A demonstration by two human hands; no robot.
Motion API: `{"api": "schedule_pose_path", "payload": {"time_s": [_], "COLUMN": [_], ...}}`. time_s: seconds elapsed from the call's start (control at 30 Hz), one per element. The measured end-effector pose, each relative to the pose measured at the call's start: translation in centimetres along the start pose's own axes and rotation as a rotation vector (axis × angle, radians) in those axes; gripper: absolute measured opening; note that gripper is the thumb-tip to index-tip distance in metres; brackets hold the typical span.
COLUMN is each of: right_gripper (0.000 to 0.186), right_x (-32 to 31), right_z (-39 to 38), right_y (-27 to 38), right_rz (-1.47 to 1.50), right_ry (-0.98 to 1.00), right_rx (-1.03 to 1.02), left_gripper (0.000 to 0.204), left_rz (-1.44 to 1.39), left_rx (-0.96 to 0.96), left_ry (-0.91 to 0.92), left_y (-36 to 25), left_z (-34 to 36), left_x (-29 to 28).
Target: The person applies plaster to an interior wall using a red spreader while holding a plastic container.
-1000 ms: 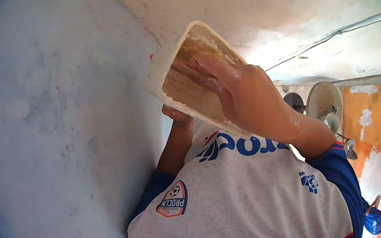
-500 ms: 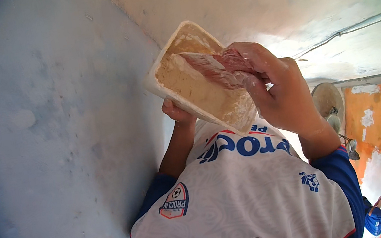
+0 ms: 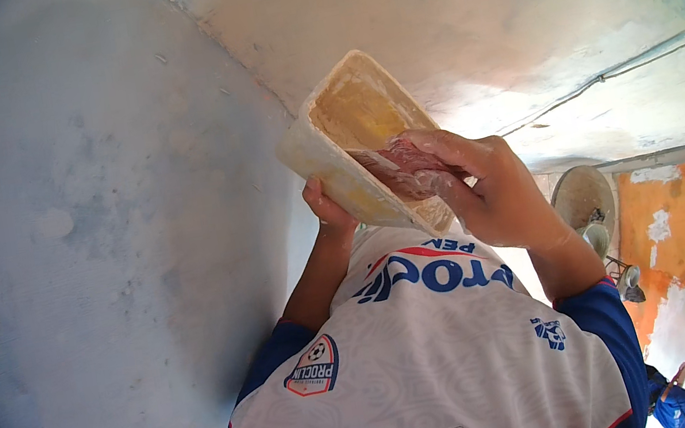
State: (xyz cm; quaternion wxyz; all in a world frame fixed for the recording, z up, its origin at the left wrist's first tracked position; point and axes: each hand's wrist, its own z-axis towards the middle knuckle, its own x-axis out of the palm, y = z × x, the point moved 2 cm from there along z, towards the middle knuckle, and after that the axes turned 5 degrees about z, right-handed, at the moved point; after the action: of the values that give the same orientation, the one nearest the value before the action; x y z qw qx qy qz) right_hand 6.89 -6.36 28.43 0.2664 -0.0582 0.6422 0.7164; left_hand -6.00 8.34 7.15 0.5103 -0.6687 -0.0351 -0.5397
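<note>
A pale rectangular tub (image 3: 320,173), smeared with beige paste (image 3: 354,114) inside, is tilted in front of my chest. My left hand (image 3: 329,207) grips the tub's outer side from below; its thumb shows and the other fingers are hidden behind the tub. My right hand (image 3: 490,186) is closed around a crumpled red wad (image 3: 412,163), streaked with white paste. I cannot tell whether the wad is cloth or plastic. It sits inside the tub, against the inner wall at the lower end. White paste dots my right fingers.
A bluish, patchy wall (image 3: 98,253) rises close on my left and meets a stained ceiling (image 3: 436,11). A cable (image 3: 599,77) runs across at the right. Beyond are a fan (image 3: 584,198), an orange wall (image 3: 684,222) with white patches, and another person in blue (image 3: 673,405).
The tub has tipped further, showing more of its outer side. My right hand and the red wad have moved lower, toward the tub's near end. Less paste shows in the tub.
</note>
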Motion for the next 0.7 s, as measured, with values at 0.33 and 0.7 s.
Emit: {"api": "schedule_pose_path", "payload": {"time_s": [0.33, 0.7], "right_gripper": [0.056, 0.052], "right_x": [-2.5, -3.6], "right_z": [-0.5, 0.0], "right_y": [2.1, 5.3], "right_rz": [-0.263, -0.217], "right_ry": [-0.132, 0.111], "right_rx": [-0.171, -0.307], "left_gripper": [0.091, 0.093], "left_rz": [-0.167, -0.264], "left_rx": [0.040, -0.049], "left_ry": [-0.046, 0.075], "left_y": [0.7, 3.0], "left_z": [0.1, 0.3], "left_x": [-0.1, -0.1]}}
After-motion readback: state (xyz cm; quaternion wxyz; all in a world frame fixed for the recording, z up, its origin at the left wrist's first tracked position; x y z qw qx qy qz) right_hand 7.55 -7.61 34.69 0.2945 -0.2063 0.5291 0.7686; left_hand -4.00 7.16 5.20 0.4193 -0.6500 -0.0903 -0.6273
